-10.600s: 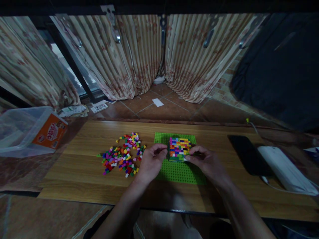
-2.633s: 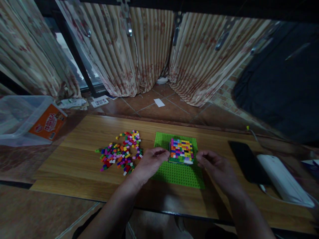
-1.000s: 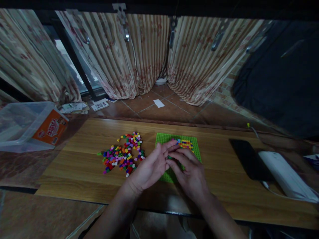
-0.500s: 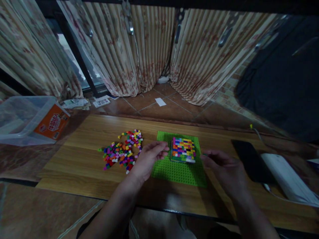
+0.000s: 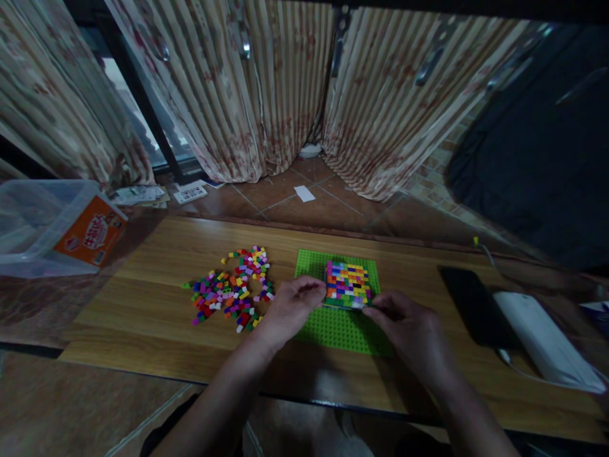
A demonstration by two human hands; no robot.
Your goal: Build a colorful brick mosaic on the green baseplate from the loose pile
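Observation:
A low block of many-coloured toy bricks [image 5: 347, 282] sits on a green studded baseplate [image 5: 345, 333]. My left hand [image 5: 299, 301] is closed, its thumb and fingertips bunched against the block's left side. At the block's front right corner, my right hand [image 5: 399, 320] pinches a small green brick [image 5: 370, 304], mostly hidden by the fingers. Whether that brick is seated on the block or just touching it I cannot tell. Left of the baseplate lies a loose pile of small coloured bricks [image 5: 214, 293], partly behind my left forearm.
On the table's right lie a black phone [image 5: 471, 304] and a white device with a cable [image 5: 547, 339]. A clear plastic bin [image 5: 42, 228] with an orange label stands at the far left. Papers [image 5: 190, 192] lie beyond the wooden table [image 5: 143, 304], below striped curtains [image 5: 285, 95].
My right hand has moved left with the green brick, from beside the baseplate to the block's front right corner. My left hand has shifted slightly right, up to the block's left side.

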